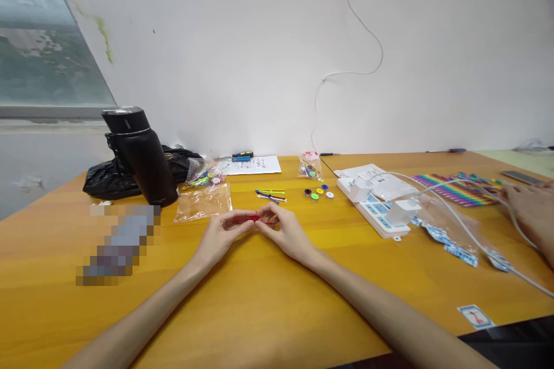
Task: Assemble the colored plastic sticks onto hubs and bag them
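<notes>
My left hand (223, 232) and my right hand (283, 230) meet at the middle of the wooden table (259, 300), fingers pinched together on a small red stick-like piece (253, 219) held between them. Just beyond lie a few thin coloured sticks (270, 195) and several small round coloured pieces (319, 191). A clear plastic bag (203, 202) lies flat to the left of my hands.
A black flask (141, 155) and black bag (104, 179) stand at the back left. A white power strip (376, 207) with cables, rainbow strips (454, 187) and another person's hand (532, 213) are at the right. Paper (253, 165) and small bags of parts lie by the wall.
</notes>
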`<action>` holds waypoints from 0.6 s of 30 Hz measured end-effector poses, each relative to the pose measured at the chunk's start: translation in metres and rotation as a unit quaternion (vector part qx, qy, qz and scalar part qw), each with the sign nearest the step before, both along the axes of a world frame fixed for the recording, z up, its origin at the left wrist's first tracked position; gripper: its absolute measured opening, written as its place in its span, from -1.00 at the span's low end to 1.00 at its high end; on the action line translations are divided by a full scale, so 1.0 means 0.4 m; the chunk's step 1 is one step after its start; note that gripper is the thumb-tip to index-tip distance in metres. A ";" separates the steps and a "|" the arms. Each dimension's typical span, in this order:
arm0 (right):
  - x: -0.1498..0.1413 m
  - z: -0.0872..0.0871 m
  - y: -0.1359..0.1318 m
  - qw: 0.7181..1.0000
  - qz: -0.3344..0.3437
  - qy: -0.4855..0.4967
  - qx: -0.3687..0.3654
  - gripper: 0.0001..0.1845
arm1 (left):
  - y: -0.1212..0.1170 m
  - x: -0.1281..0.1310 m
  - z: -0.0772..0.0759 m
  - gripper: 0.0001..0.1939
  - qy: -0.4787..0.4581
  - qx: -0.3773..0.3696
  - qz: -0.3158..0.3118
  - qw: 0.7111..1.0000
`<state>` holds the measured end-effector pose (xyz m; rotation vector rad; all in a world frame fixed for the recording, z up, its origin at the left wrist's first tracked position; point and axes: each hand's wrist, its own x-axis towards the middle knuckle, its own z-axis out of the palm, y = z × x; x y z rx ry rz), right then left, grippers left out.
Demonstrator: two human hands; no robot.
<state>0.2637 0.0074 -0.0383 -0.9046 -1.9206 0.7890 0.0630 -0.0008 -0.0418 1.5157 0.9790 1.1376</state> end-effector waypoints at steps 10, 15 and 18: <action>0.004 -0.007 0.008 1.000 0.019 0.001 0.010 -0.86 | 0.001 -0.003 -0.001 -0.63 0.011 -0.015 0.001 1.000; 0.003 -0.013 0.010 1.000 0.019 -0.005 0.004 -0.82 | 0.002 -0.003 -0.001 -0.62 0.018 -0.014 -0.002 1.000; 0.002 -0.017 0.010 1.000 0.021 -0.007 0.001 -0.81 | 0.002 -0.003 0.001 -0.62 0.022 -0.018 -0.005 1.000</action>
